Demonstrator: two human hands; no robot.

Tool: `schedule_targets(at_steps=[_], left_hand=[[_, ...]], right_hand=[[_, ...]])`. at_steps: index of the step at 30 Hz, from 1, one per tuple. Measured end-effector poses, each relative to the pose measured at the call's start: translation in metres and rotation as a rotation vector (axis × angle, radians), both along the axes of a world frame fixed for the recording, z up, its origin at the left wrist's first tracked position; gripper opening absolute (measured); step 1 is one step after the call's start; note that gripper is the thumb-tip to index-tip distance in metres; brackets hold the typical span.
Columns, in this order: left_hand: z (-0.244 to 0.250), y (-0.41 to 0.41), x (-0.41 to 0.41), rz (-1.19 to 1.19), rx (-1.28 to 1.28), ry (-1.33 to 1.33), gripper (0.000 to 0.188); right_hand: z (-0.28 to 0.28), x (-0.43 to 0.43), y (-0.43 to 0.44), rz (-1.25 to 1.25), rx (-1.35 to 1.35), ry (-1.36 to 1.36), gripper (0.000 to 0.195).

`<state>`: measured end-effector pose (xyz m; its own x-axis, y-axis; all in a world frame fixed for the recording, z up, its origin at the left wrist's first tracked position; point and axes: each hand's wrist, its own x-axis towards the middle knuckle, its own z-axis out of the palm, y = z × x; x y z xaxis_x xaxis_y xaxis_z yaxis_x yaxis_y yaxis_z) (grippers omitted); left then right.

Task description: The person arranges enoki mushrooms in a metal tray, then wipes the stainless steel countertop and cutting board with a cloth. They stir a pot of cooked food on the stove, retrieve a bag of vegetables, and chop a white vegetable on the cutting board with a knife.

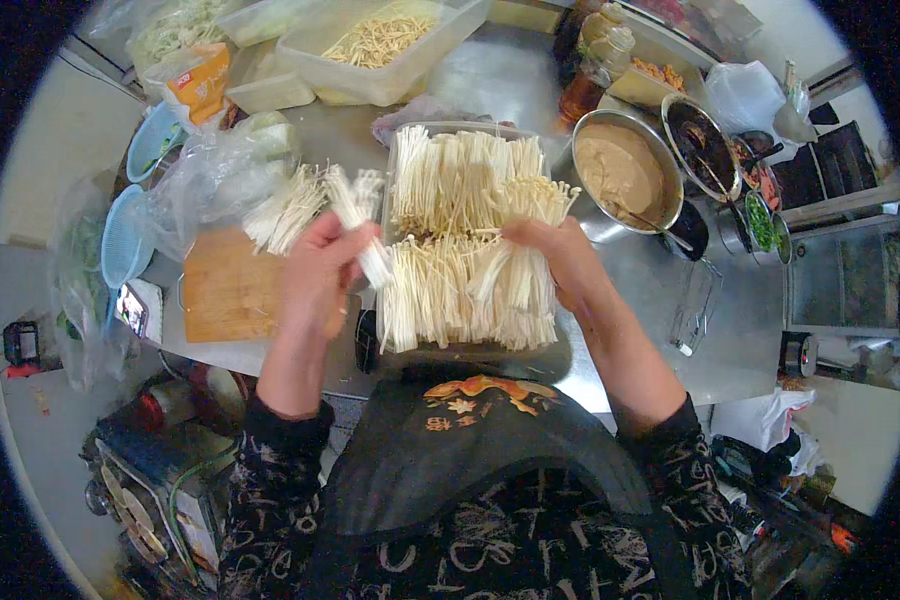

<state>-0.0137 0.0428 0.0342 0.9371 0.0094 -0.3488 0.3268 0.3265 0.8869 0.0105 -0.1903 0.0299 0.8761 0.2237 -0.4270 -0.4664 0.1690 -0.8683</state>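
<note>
Enoki mushrooms (450, 292) fill a shallow plastic container (384, 180) before me, lying in two rows, one above the other. My left hand (322, 262) grips a slim bundle of enoki (361, 225), blurred and held just left of the container. My right hand (559, 255) is closed around a larger enoki bunch (532, 199) over the container's right side; its stems hang below the fingers. Beyond my left hand, a loose enoki pile (292, 206) lies by the top of a wooden cutting board (229, 285).
Clear plastic bags (202, 180) and blue baskets (127, 236) crowd the left. A large tub of noodle-like strips (379, 41) stands at the back. On the right are a metal pot of tan sauce (619, 169), a bowl of dark sauce (694, 139) and wire tongs (696, 307).
</note>
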Motion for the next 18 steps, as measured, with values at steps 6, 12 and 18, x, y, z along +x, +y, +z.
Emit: schedule_targets(at_steps=[6,12,18], left_hand=[[0.002,-0.051,-0.011,-0.325,0.058,0.105,0.033],[-0.017,-0.051,-0.012,-0.272,0.033,-0.011,0.038],[-0.007,-0.05,-0.009,-0.321,0.116,0.047,0.031]], right_hand=[[0.0,-0.005,0.022,0.103,-0.124,-0.087,0.034],[0.017,-0.009,0.024,0.167,-0.121,-0.068,0.04],[0.002,-0.007,0.021,0.15,-0.148,-0.088,0.038]])
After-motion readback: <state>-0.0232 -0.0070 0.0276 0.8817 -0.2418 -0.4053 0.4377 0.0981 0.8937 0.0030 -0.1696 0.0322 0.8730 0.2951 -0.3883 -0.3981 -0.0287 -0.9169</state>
